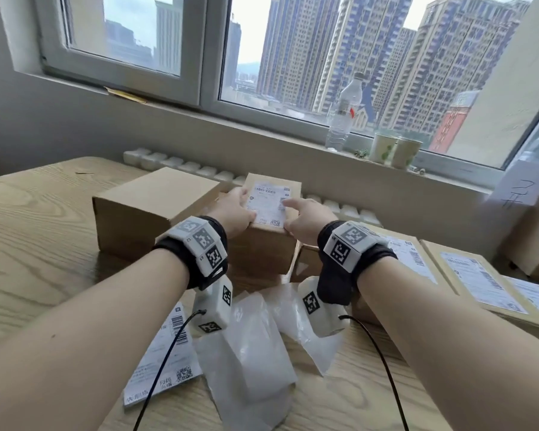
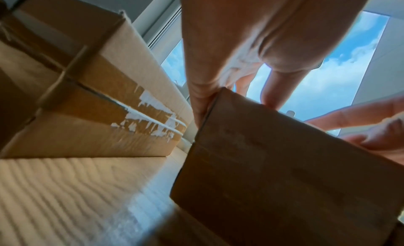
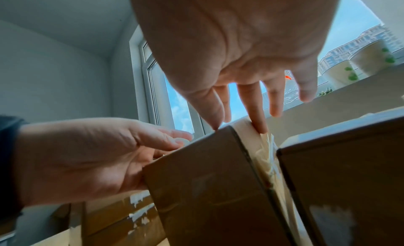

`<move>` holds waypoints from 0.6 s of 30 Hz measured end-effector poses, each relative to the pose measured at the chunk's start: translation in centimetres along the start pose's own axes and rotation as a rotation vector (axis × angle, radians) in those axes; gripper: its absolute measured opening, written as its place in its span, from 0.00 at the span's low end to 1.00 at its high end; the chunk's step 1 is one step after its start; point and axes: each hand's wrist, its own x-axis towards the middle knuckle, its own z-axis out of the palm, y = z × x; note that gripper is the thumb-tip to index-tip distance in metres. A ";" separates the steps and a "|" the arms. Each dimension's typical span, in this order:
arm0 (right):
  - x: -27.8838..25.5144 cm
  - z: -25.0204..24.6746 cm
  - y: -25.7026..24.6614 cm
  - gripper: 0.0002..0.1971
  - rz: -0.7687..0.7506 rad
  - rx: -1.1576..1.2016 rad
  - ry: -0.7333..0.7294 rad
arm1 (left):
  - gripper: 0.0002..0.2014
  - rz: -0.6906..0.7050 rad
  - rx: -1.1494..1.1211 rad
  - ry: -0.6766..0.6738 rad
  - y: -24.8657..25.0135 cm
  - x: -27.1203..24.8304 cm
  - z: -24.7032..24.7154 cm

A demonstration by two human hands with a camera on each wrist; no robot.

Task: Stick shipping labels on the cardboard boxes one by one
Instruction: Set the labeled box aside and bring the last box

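Observation:
A small cardboard box stands at the table's middle with a white shipping label lying on its top. My left hand rests on the label's left edge, fingers fairly straight across the box top and the thumb against the box's left side. My right hand touches the label's right edge with straight fingers, the index finger on the paper. In the right wrist view its fingertips meet the top edge of the box, opposite the left hand.
A larger bare box sits just left of the small one. Flat labelled boxes lie at the right. A label sheet and peeled backing papers lie on the wooden table. A bottle and cups stand on the windowsill.

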 end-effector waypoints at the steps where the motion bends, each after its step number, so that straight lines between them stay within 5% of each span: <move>1: 0.1 0.2 0.1 0.28 0.002 -0.002 -0.011 | 0.31 -0.014 0.022 -0.024 -0.1 -0.1 0.3; 7: -0.1 0.6 0.0 0.26 0.059 0.015 -0.048 | 0.30 0.018 0.074 -0.061 -0.2 -0.1 -0.4; 12: 0.0 -0.6 -3.6 0.23 -0.036 0.200 0.126 | 0.24 0.118 -0.069 0.175 1.2 0.3 -6.0; 18: 0.4 2.1 -9.5 0.18 -0.072 0.432 -0.031 | 0.33 -0.024 -0.092 0.405 -3.1 0.2 -12.9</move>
